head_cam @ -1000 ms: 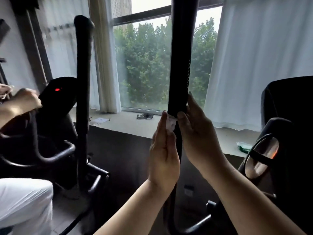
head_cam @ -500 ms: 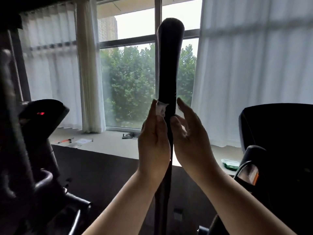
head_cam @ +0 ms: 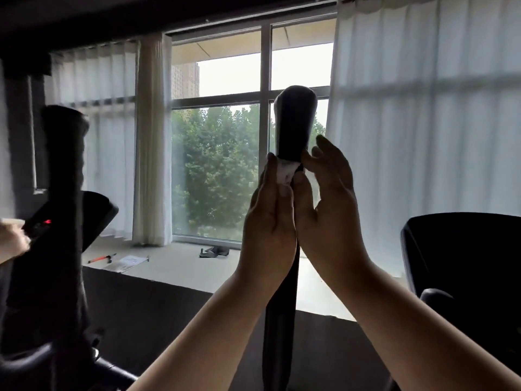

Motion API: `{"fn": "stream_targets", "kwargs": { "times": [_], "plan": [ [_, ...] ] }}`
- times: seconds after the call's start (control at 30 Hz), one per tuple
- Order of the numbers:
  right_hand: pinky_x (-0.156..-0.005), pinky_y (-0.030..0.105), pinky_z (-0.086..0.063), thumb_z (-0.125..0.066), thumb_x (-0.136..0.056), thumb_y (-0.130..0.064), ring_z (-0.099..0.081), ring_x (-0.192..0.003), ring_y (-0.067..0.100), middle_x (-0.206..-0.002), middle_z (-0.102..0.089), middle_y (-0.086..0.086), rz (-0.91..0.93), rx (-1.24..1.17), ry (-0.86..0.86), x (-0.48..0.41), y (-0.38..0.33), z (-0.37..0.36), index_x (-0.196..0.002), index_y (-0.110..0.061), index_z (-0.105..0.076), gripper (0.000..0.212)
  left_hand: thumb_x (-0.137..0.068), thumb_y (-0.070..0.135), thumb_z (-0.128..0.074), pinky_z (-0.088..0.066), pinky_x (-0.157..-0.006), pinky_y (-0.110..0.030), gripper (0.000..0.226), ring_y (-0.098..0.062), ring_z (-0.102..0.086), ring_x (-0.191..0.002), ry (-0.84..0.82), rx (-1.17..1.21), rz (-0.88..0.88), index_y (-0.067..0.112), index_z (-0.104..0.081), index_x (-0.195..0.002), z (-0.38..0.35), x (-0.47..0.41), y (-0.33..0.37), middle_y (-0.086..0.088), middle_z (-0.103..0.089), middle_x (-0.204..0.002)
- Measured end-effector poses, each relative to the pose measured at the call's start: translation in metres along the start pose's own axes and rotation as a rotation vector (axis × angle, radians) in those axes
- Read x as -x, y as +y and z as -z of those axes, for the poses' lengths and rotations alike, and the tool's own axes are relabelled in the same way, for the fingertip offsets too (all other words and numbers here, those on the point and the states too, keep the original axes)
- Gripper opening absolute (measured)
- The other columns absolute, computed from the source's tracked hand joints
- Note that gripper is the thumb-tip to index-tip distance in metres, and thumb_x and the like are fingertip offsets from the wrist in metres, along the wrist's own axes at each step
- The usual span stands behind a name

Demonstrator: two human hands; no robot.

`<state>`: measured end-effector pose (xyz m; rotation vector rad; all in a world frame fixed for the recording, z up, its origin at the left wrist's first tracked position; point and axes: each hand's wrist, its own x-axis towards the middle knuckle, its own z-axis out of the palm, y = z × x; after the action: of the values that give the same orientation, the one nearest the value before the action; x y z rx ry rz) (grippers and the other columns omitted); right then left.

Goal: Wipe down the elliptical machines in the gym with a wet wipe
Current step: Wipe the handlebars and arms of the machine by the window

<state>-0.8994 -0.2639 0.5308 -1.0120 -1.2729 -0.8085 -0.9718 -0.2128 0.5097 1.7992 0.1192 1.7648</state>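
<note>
The left hand (head_cam: 270, 221) is raised with its fingers (head_cam: 272, 170) straight and unclenched, pressing the white wet wipe (head_cam: 285, 174) flat against the left side of the black elliptical handlebar (head_cam: 294, 122), just below the handlebar's rounded, wider top. The right hand (head_cam: 331, 210) stands on the opposite side of the same bar, palm turned toward it, fingers loose and only lightly bent; its thumb and forefinger touch the bar at the wipe's edge, while the other fingers point upward, clear of the bar. Whether the wipe wraps round the back of the bar is hidden. Far left, a second upright handle (head_cam: 63, 165) rises in front of a dark console (head_cam: 93, 215) with a small red light, and a blurred hand of another person (head_cam: 11, 244) shows at the frame's edge. Behind, a window (head_cam: 220, 170) flanked by white curtains (head_cam: 423, 136) looks onto trees; on the window ledge (head_cam: 174, 266) lie an orange-handled tool (head_cam: 101, 258), a paper sheet (head_cam: 127, 262) and a dark cloth (head_cam: 214, 252).
</note>
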Motion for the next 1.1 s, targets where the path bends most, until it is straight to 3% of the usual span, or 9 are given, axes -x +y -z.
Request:
{"fn": "stream_targets", "kwargs": {
  "times": [0.1,0.27,0.5,0.6,0.73,0.8,0.9,1.0,1.1],
  "plan": [
    [-0.113,0.041,-0.041,-0.054,-0.101,-0.008,-0.042,-0.142,0.022,-0.151,-0.043,0.014,0.004,-0.059,-0.010,-0.025,0.000,-0.001,-0.135,-0.003,-0.054,0.035,-0.111,0.023,-0.037,-0.037,-0.106,-0.007,0.045,0.009,-0.046,-0.129,0.010,-0.045,-0.039,0.030,-0.032,-0.155,-0.003,-0.025,0.007,0.010,-0.048,-0.151],
    [-0.111,0.043,-0.044,-0.045,-0.105,-0.012,-0.042,-0.141,0.023,-0.150,-0.043,0.014,0.076,-0.043,-0.008,-0.052,0.002,-0.004,-0.151,-0.002,-0.041,0.047,-0.111,0.022,-0.038,-0.043,-0.101,-0.008,0.040,0.009,-0.052,-0.119,0.073,-0.059,-0.130,0.027,-0.039,-0.151,-0.011,-0.069,0.027,0.015,-0.052,-0.138],
    [-0.118,0.026,-0.033,-0.045,-0.103,-0.007,-0.043,-0.141,0.031,-0.149,-0.046,0.024,0.164,0.024,-0.035,-0.074,0.014,-0.007,-0.146,0.008,-0.043,0.045,-0.109,0.031,-0.036,-0.042,-0.113,-0.035,0.046,-0.010,-0.049,-0.140,0.039,-0.064,-0.094,0.034,-0.034,-0.155,-0.006,-0.039,0.018,0.003,-0.049,-0.155],
    [-0.109,0.007,-0.030,-0.045,-0.101,-0.007,-0.041,-0.133,0.015,-0.146,-0.048,0.020,0.119,-0.024,-0.026,-0.078,0.010,-0.006,-0.145,0.005,-0.045,0.045,-0.111,0.035,-0.037,-0.045,-0.113,-0.038,0.041,-0.006,-0.053,-0.135,0.059,-0.022,-0.079,0.037,-0.041,-0.151,-0.009,-0.072,0.030,0.006,-0.054,-0.151],
    [-0.105,0.000,-0.023,-0.045,-0.100,-0.003,-0.037,-0.125,-0.001,-0.144,-0.048,0.020,0.141,-0.046,-0.026,-0.074,0.011,-0.005,-0.144,0.006,-0.044,0.045,-0.112,0.023,-0.034,-0.049,-0.090,-0.011,0.049,0.023,-0.057,-0.091,0.077,-0.025,-0.119,0.024,-0.026,-0.160,-0.015,-0.090,0.039,0.046,-0.054,-0.115],
    [-0.106,0.001,-0.022,-0.043,-0.101,-0.004,-0.037,-0.128,0.001,-0.147,-0.046,0.019,0.129,-0.061,-0.047,-0.074,0.012,-0.005,-0.147,0.007,-0.041,0.047,-0.111,0.019,-0.036,-0.038,-0.094,-0.001,0.045,0.023,-0.050,-0.114,0.090,-0.008,-0.120,0.020,-0.037,-0.156,-0.014,-0.078,0.035,0.029,-0.055,-0.139],
    [-0.109,0.004,-0.021,-0.041,-0.103,-0.001,-0.033,-0.137,0.007,-0.153,-0.039,0.022,0.130,-0.062,-0.062,-0.069,0.013,-0.007,-0.150,0.009,-0.034,0.049,-0.111,0.018,-0.038,-0.036,-0.115,-0.017,0.045,0.005,-0.041,-0.141,0.062,0.012,-0.112,0.036,-0.037,-0.152,-0.011,-0.050,0.021,0.010,-0.044,-0.158],
    [-0.113,0.005,-0.017,-0.039,-0.104,-0.003,-0.027,-0.148,0.023,-0.160,-0.029,0.024,0.133,-0.064,-0.099,-0.066,0.013,-0.008,-0.152,0.010,-0.028,0.051,-0.111,0.020,-0.037,-0.038,-0.117,-0.032,0.046,-0.003,-0.041,-0.144,0.037,0.011,-0.086,0.047,-0.028,-0.146,-0.009,-0.031,0.014,0.010,-0.043,-0.158],
    [-0.114,0.005,-0.015,-0.038,-0.106,-0.008,-0.022,-0.152,0.027,-0.163,-0.024,0.023,0.116,-0.067,-0.119,-0.064,0.013,-0.008,-0.154,0.008,-0.025,0.053,-0.111,0.018,-0.036,-0.040,-0.113,-0.027,0.046,-0.003,-0.047,-0.139,0.053,0.010,-0.044,0.040,-0.035,-0.151,-0.009,-0.043,0.018,0.010,-0.047,-0.155]
  ]
}}
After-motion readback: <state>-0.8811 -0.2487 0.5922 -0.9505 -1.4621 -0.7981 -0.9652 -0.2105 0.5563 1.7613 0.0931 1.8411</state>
